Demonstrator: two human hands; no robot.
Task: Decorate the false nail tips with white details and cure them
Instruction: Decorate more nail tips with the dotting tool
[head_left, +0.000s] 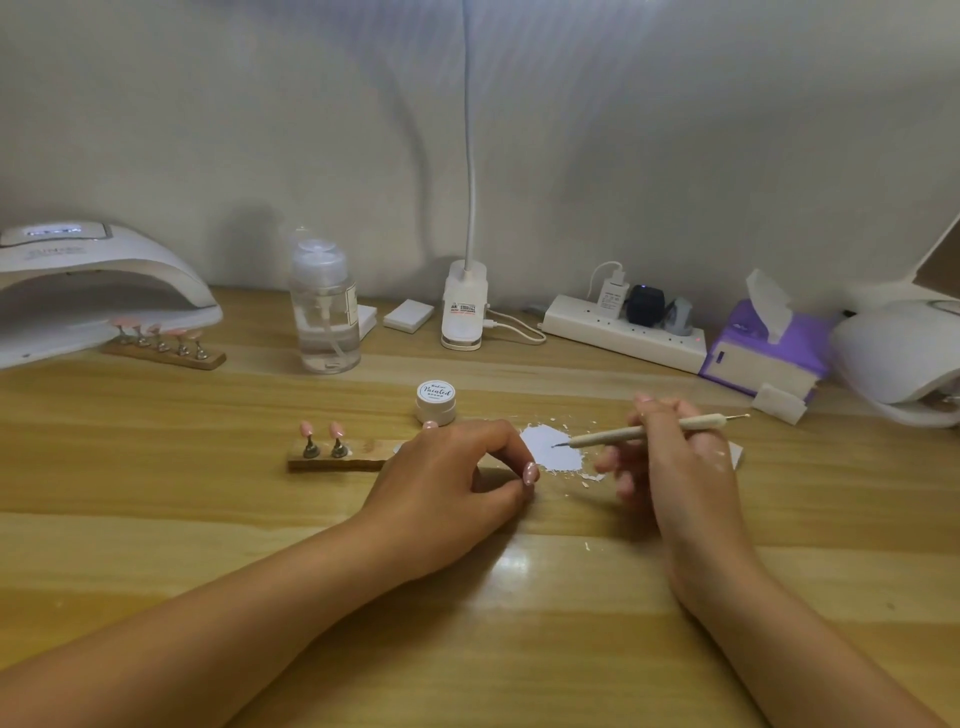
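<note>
Head cam, one view only. My left hand (447, 467) rests on the wood table (156, 519), fingers curled in. Thumb and first finger are pressed together on a small pink nail tip (530, 473) w/ white marks. It's blurry there, so it may be the finger's own nail. The right hand (670, 452) is just beside it, fingers wrapped round a thin dotting tool (644, 428). The tool's sharp end sits on a white paint patch (553, 447) on the table, btwn the two hands. A small white jar (436, 401) w/ its lid on stands just behind the left hand. A wood stand (332, 460) pokes out from under that hand and has two pink tips (306, 428) standing up on it. Far left, a 2nd stand (163, 356) w/ five pink tips sits at the mouth of the white cure lamp (98, 291). At the back are a clear pump bottle (324, 306), a clip light (465, 306), a power strip (623, 332) and a purple tissue pack (763, 353).
</note>
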